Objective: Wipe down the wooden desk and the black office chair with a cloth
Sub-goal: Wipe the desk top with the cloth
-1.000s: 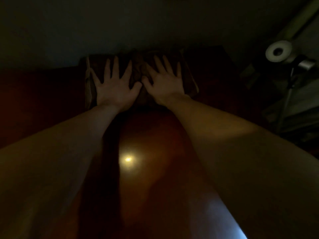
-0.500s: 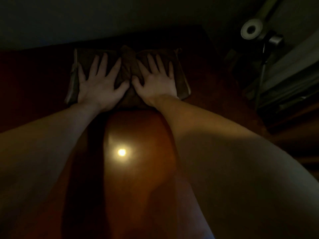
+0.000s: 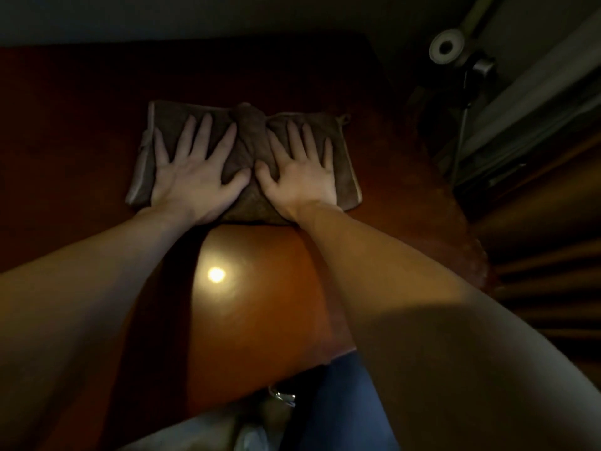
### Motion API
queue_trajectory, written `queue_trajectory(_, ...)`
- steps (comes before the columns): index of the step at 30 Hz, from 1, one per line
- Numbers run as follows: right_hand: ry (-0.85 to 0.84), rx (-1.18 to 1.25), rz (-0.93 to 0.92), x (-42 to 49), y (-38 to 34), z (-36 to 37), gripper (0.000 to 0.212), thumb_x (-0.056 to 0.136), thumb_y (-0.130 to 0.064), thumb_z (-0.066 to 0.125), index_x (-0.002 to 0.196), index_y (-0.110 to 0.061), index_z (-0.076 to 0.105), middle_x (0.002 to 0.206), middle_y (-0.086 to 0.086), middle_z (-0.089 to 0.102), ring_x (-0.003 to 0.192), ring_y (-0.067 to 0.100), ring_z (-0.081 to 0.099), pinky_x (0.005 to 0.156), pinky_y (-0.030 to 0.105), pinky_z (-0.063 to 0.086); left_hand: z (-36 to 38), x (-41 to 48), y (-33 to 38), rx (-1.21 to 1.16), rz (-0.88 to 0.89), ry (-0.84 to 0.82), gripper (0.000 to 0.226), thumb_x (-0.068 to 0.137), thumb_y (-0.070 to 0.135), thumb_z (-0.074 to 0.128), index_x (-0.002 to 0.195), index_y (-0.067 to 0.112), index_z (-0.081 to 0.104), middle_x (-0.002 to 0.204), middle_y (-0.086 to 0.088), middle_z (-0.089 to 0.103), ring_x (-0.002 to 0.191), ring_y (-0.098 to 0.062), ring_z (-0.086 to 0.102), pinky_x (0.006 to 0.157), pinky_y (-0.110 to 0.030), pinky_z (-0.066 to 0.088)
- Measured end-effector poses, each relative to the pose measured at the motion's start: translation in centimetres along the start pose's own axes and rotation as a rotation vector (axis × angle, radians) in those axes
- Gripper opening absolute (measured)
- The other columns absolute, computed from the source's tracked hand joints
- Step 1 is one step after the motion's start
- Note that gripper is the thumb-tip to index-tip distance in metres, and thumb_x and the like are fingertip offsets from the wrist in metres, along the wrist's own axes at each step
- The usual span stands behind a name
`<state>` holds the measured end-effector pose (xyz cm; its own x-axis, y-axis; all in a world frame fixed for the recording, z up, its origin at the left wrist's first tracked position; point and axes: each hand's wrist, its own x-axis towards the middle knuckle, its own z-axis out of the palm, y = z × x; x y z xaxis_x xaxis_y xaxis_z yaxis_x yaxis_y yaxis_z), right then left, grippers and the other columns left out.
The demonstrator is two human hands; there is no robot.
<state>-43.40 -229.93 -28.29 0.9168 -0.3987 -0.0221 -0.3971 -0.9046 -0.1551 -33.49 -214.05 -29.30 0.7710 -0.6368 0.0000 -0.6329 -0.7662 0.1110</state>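
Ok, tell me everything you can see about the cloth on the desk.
The cloth is brownish and looks like soft towelling, with a paler hem along its left and right edges. It lies spread flat on the wooden desk, roughly rectangular, bunched into a raised ridge of folds down its middle. The left hand and the right hand press on it palms down with fingers spread, one on each side of the ridge. The light is dim, so finer texture is hard to tell.
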Motion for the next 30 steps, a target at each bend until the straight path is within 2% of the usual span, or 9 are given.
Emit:
queue_trajectory(10,-0.005,0.015,0.016,-10.6,1.7,0.0,0.066,0.103,-0.06,0.022,0.163,-0.036,0.008,0.172,0.003,0.001,0.157,0.024,-0.008,0.124,0.056,-0.006,0.7,-8.8,3.9,0.008,0.065,0.018,0.085,0.089,0.08,0.008,0.163,0.04,-0.001,0.174,-0.002,-0.002,0.159,-0.021,-0.007,0.124,-0.064,-0.007)
queue_trajectory(25,0.016,0.034,0.09,-21.8,2.7,0.9,0.068,0.1,-0.064,0.017,0.162,-0.039,0.006,0.172,0.002,0.0,0.157,0.023,-0.01,0.124,0.057,-0.006,1.7,-18.6,7.5,-0.006,0.095,0.005,0.083,0.089,0.082,0.005,0.162,0.044,-0.009,0.174,-0.001,-0.007,0.159,-0.021,-0.012,0.123,-0.064,-0.009)
queue_trajectory(30,-0.018,0.056,0.06,-24.8,4.7,0.7,0.068,0.099,-0.068,0.013,0.161,-0.042,0.0,0.171,-0.001,-0.006,0.156,0.02,-0.014,0.125,0.052,-0.011,1.7,-21.1,8.7,-0.025,0.101,-0.035,0.085,0.086,0.087,0.0,0.159,0.047,-0.016,0.173,0.001,-0.012,0.159,-0.02,-0.016,0.123,-0.063,-0.011)
